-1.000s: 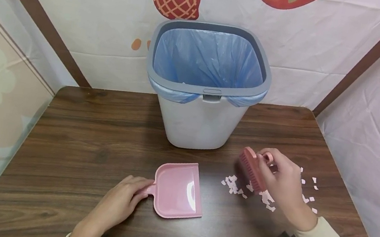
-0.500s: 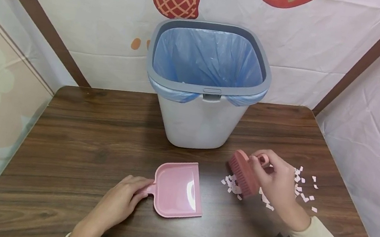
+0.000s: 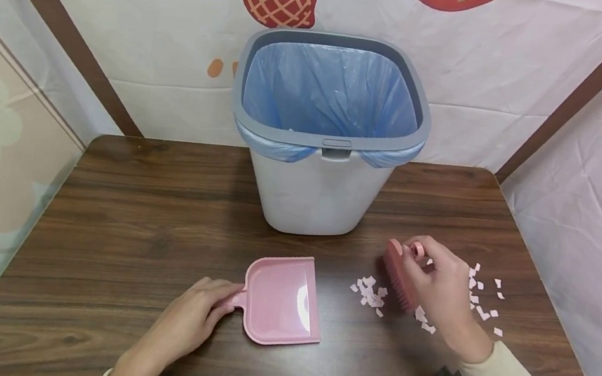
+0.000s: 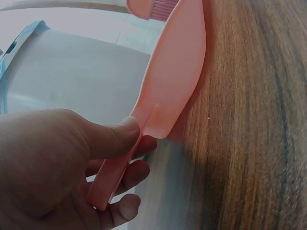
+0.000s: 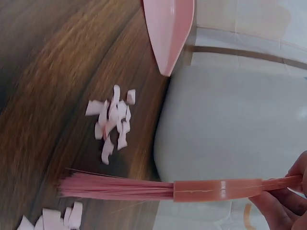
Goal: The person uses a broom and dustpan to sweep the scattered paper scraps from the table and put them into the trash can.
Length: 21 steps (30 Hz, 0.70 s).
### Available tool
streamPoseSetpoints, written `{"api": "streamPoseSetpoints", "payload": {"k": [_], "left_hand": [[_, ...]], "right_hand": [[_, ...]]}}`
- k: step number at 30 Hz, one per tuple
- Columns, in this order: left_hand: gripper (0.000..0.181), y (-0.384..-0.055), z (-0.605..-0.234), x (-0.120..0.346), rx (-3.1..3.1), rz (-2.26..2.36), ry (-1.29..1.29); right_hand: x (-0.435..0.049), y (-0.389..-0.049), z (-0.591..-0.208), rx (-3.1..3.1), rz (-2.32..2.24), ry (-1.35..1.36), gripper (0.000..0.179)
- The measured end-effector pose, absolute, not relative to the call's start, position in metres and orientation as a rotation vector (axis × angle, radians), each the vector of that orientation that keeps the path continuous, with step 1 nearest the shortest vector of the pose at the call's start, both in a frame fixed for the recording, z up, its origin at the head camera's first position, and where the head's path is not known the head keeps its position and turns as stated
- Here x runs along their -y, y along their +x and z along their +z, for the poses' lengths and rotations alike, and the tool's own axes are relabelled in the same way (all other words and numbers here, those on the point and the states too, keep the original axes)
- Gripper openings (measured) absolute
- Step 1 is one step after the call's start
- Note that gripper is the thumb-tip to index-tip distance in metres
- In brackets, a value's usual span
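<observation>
My left hand (image 3: 194,314) grips the handle of a pink dustpan (image 3: 279,300), which lies on the table with its straight edge facing right. In the left wrist view, thumb and fingers wrap the dustpan's handle (image 4: 115,177). My right hand (image 3: 442,291) holds a pink hand brush (image 3: 401,276) by its handle, bristles down. A cluster of torn paper bits (image 3: 369,292) lies between brush and dustpan. More paper scraps (image 3: 482,313) are scattered right of the brush, partly hidden behind the right hand. In the right wrist view the bristles (image 5: 115,186) stand between two groups of scraps.
A grey-rimmed trash bin (image 3: 317,197) lined with a blue bag (image 3: 337,97) stands at the table's back middle. Printed cloth (image 3: 183,36) hangs behind and at both sides. The brown wooden table (image 3: 130,209) extends left of the dustpan.
The brush first moved left onto the near paper cluster, then back right, leaving that cluster uncovered and bunched closer together. The left hand and dustpan have stayed in place.
</observation>
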<state>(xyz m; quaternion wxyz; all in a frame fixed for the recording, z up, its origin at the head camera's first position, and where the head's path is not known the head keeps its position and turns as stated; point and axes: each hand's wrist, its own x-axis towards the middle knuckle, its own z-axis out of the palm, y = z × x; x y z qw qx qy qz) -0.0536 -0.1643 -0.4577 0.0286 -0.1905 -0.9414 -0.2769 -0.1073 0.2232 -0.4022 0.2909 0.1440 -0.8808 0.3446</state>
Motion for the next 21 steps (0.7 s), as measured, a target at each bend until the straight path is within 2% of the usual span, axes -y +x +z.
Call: {"api": "streamPoseSetpoints", "payload": {"k": [13,21], "left_hand": [[0.031,-0.054,-0.455,0.163,2.903,-0.818,-0.606],[0.031,-0.056,-0.453,0.163,2.902,-0.798,-0.625]], "right_hand": [[-0.211,-0.107,-0.396,2.274,1.096,0.517,0.014],[-0.222,-0.115,-0.397,2.315,1.101,0.881,0.034]]}}
